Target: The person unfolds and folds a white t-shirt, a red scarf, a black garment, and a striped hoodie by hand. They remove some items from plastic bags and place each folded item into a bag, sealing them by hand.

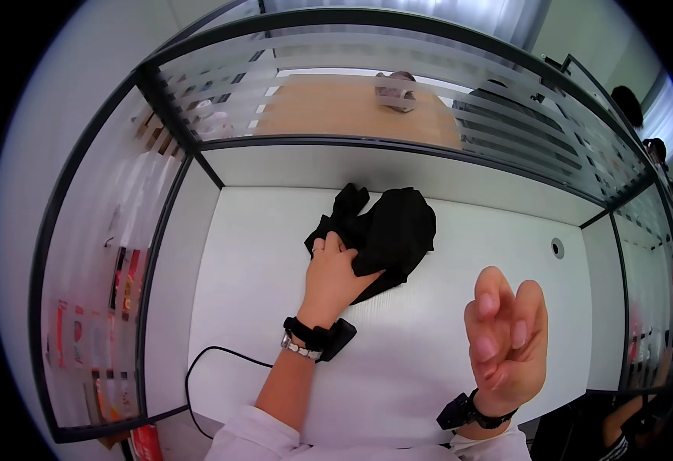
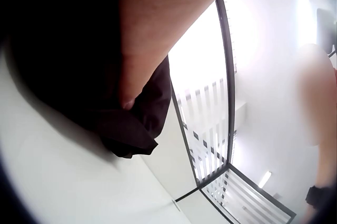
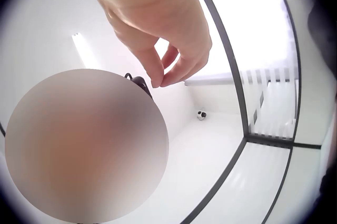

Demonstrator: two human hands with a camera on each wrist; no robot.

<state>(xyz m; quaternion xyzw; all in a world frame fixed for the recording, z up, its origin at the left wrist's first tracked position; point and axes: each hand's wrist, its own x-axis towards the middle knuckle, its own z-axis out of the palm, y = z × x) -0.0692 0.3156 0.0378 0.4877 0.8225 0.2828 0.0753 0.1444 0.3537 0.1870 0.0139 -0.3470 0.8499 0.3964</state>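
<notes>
A bunched black cloth (image 1: 398,230) lies in folds on the white desk (image 1: 267,230), near its back panel. My left hand (image 1: 332,280) grips the near left side of it, fingers over the folds and thumb at a fold on the right. In the left wrist view, the thumb presses into the dark cloth (image 2: 147,129). My right hand (image 1: 509,338) is raised over the right part of the desk, palm toward me, with fingers loosely bent. Nothing shows between its fingers; in the right wrist view the thumb and fingertips of the right hand (image 3: 163,29) come together.
Dark-framed partitions (image 1: 406,142) with striped glass border the desk at the back and sides. A black cable (image 1: 213,349) runs from the left wrist device over the desk's left edge. A round cable hole (image 1: 558,248) sits at the back right. Other people are beyond the right partition.
</notes>
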